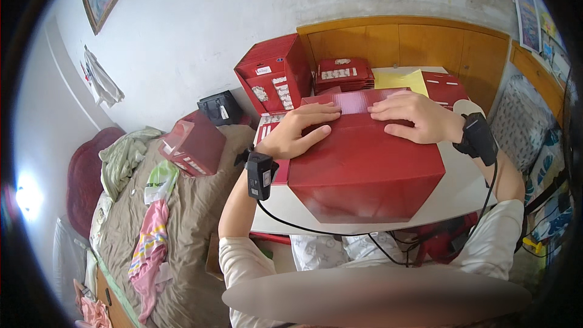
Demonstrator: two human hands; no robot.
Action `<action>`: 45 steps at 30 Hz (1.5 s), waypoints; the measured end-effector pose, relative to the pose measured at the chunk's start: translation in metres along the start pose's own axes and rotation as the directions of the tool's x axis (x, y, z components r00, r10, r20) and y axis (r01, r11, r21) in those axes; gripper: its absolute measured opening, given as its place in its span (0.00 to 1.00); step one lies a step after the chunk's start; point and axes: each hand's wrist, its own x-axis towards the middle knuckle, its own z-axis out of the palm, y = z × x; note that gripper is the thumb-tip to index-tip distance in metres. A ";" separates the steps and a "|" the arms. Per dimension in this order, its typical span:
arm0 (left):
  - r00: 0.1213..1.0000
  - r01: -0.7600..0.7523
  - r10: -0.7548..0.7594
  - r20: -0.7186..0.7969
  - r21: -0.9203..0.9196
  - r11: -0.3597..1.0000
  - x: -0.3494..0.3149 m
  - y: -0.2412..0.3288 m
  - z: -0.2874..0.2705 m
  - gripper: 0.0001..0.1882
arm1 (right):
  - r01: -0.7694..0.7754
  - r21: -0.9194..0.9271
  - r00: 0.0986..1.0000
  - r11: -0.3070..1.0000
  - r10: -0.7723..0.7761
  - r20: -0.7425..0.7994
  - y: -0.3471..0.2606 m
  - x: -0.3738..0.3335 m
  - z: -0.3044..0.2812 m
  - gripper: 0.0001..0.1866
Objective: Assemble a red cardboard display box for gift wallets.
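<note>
A large glossy red box (364,167) stands on the white table (276,209) in front of me. My left hand (302,132) rests on the far left part of its top, with the thumb apart from the outstretched fingers. On the far right part lies my right hand (416,116), its fingers extended toward the left hand. Between the fingertips of both hands shows a pale pink, shiny patch (354,102) at the box's far edge. Neither hand grips anything. A black device with a cable is strapped to each wrist.
Tall red boxes (273,67) stand at the back left, beside a stack of flat red packages (344,74). A yellow sheet (402,80) lies behind my right hand. Left of the table, a bed (200,206) holds another red box (194,143) and a black handbag (220,108).
</note>
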 end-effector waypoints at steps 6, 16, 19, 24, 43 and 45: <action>0.983 0.033 -0.049 0.176 0.093 0.995 -0.003 0.002 -0.004 0.22 | -0.140 0.026 0.972 0.990 0.132 0.196 -0.005 -0.001 0.001 0.17; 0.898 0.111 -0.222 -0.380 -0.291 0.950 -0.049 -0.064 0.039 0.35 | -0.203 -0.105 0.937 0.974 0.224 0.268 -0.033 -0.009 -0.014 0.34; 0.755 0.259 -0.561 -0.340 -0.631 0.731 -0.078 -0.086 0.075 0.35 | -0.174 -0.119 0.942 0.978 0.200 0.271 -0.040 -0.006 -0.016 0.37; 0.643 0.390 -0.761 0.080 -0.890 0.235 -0.121 -0.094 0.135 0.33 | -0.198 -0.193 0.915 0.961 0.252 0.316 -0.049 -0.004 -0.014 0.46; 0.938 -0.228 -0.331 -0.099 -0.898 -0.377 -0.096 -0.031 0.137 0.21 | -0.210 -0.211 0.877 0.955 0.279 0.391 -0.056 -0.015 -0.011 0.49; 0.844 -0.157 -0.534 -0.037 -0.971 -0.180 -0.095 -0.020 0.131 0.20 | -0.217 -0.217 0.870 0.952 0.289 0.399 -0.058 -0.011 -0.012 0.49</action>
